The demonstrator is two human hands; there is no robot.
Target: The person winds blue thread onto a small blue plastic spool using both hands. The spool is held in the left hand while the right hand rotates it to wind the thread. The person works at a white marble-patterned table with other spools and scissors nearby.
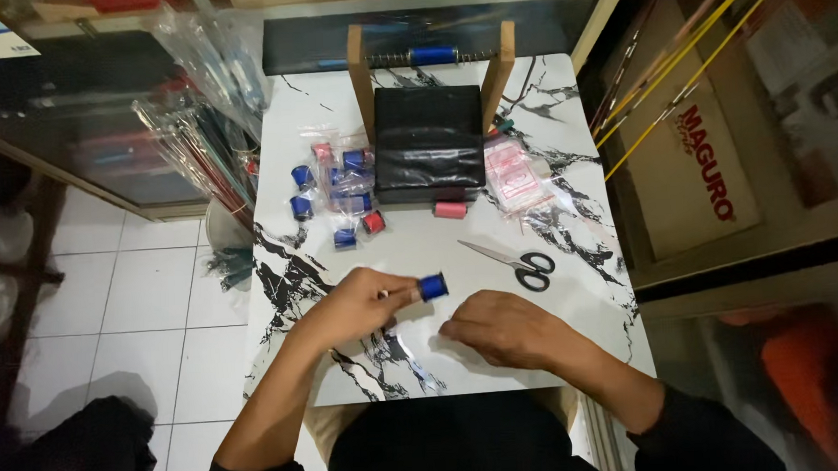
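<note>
Head view: two bare hands work low over a white marble-patterned table (588,285), the left one holding a small blue thread spool.

Left hand (366,307) pinches the small blue thread spool (432,287) at its fingertips, just above the tabletop near the front edge. Right hand (501,327) rests knuckles-up beside it, fingers curled on a clear plastic wrapper (414,352); whether it grips anything I cannot tell. Black-handled scissors (517,263) lie just beyond, and more blue and pink spools (339,196) sit in clear bags farther back, beside a black box (429,138) in a wooden stand (362,66).
</note>
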